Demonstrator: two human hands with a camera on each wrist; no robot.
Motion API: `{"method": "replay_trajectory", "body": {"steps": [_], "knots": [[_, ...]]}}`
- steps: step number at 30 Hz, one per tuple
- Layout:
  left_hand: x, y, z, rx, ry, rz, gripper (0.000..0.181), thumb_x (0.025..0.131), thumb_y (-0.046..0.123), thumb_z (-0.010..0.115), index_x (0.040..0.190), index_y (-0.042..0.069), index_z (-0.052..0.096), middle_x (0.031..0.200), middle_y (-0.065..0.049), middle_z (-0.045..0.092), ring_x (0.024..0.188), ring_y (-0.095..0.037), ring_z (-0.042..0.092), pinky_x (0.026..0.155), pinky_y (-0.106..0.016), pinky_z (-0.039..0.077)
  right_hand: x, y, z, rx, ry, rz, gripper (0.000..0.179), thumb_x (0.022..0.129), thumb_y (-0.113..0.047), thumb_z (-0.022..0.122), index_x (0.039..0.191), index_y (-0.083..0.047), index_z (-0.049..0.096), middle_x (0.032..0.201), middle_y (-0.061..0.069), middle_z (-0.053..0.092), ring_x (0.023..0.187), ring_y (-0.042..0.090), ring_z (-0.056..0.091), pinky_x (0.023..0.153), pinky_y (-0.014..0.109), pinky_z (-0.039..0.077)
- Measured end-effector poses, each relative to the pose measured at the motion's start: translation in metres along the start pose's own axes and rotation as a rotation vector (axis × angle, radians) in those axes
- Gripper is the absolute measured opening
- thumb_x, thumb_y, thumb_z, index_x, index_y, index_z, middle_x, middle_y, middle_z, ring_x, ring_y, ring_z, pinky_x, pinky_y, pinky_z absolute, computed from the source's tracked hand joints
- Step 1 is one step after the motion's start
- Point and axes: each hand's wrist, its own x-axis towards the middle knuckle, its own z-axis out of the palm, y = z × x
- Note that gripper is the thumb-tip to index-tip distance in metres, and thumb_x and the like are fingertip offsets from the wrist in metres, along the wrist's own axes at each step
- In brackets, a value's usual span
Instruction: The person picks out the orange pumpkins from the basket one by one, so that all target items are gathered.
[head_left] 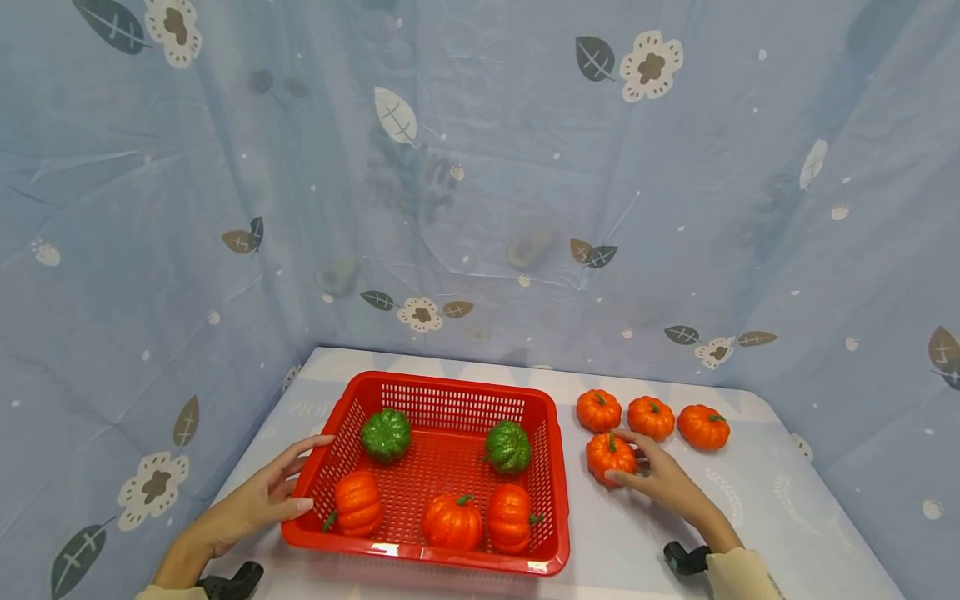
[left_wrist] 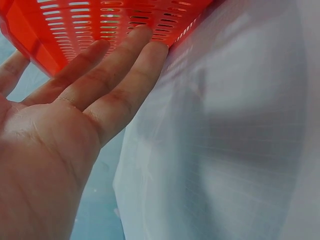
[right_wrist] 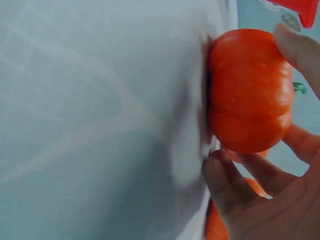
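Note:
A red plastic basket (head_left: 420,552) with slotted walls stands on the table. Inside are two green pumpkins, one at the left (head_left: 386,435) and one at the right (head_left: 508,447), with three orange pumpkins (head_left: 452,522) along the near side. My left hand (head_left: 262,500) touches the basket's left side, thumb at the rim and fingers extended along the outer wall, as the left wrist view shows. To the right of the basket, my right hand (head_left: 660,477) has its thumb and fingers around an orange pumpkin (right_wrist: 250,90) resting on the table.
Behind the right hand, three more orange pumpkins sit in a row: one at the left (head_left: 598,410), one in the middle (head_left: 651,417) and one at the right (head_left: 703,427). A blue patterned curtain (head_left: 480,208) rises along the back and sides of the white table (head_left: 750,500).

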Motion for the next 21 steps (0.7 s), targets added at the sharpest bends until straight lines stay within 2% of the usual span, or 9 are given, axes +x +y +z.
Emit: {"method": "replay_trajectory", "body": {"steps": [4, 7, 10, 14, 21], "knots": [[0.000, -0.001, 0.000, -0.004, -0.003, 0.003, 0.080, 0.098, 0.012, 0.065, 0.163, 0.026, 0.021, 0.162, -0.028, 0.018, 0.139, -0.043, 0.037, 0.096, -0.043, 0.055, -0.001, -0.005, -0.007, 0.007, -0.013, -0.029, 0.079, 0.087, -0.043, 0.081, 0.153, -0.017, 0.045, 0.150, 0.017, 0.048, 0.121, 0.035, 0.055, 0.097, 0.055, 0.051], [-0.001, -0.001, 0.000, 0.010, 0.001, 0.006, 0.080, 0.098, 0.012, 0.064, 0.163, 0.026, 0.021, 0.162, -0.027, 0.018, 0.140, -0.044, 0.035, 0.097, -0.042, 0.055, -0.001, -0.011, -0.017, 0.001, 0.001, -0.059, 0.077, 0.090, -0.043, 0.079, 0.153, -0.015, 0.044, 0.151, 0.019, 0.047, 0.122, 0.037, 0.055, 0.097, 0.055, 0.052], [-0.001, -0.002, 0.001, 0.022, 0.017, -0.001, 0.079, 0.098, 0.013, 0.065, 0.163, 0.026, 0.022, 0.163, -0.026, 0.017, 0.142, -0.046, 0.032, 0.097, -0.044, 0.055, -0.002, -0.023, -0.028, -0.017, 0.024, -0.078, 0.076, 0.093, -0.045, 0.075, 0.154, -0.013, 0.043, 0.154, 0.021, 0.044, 0.130, 0.044, 0.050, 0.099, 0.065, 0.048], [-0.001, -0.002, 0.001, 0.034, 0.038, -0.008, 0.079, 0.097, 0.015, 0.066, 0.162, 0.027, 0.024, 0.164, -0.025, 0.018, 0.143, -0.047, 0.031, 0.098, -0.046, 0.055, -0.002, -0.041, -0.043, -0.048, 0.060, -0.144, 0.072, 0.095, -0.043, 0.073, 0.154, -0.014, 0.043, 0.154, 0.019, 0.044, 0.138, 0.046, 0.042, 0.100, 0.074, 0.041], [-0.001, 0.000, 0.002, 0.032, 0.037, -0.006, 0.079, 0.097, 0.016, 0.067, 0.162, 0.028, 0.024, 0.164, -0.026, 0.018, 0.141, -0.046, 0.033, 0.095, -0.046, 0.056, 0.004, -0.076, -0.054, -0.067, 0.079, -0.234, 0.067, 0.096, -0.039, 0.073, 0.153, -0.019, 0.045, 0.148, 0.015, 0.050, 0.129, 0.040, 0.049, 0.097, 0.068, 0.047]]}}
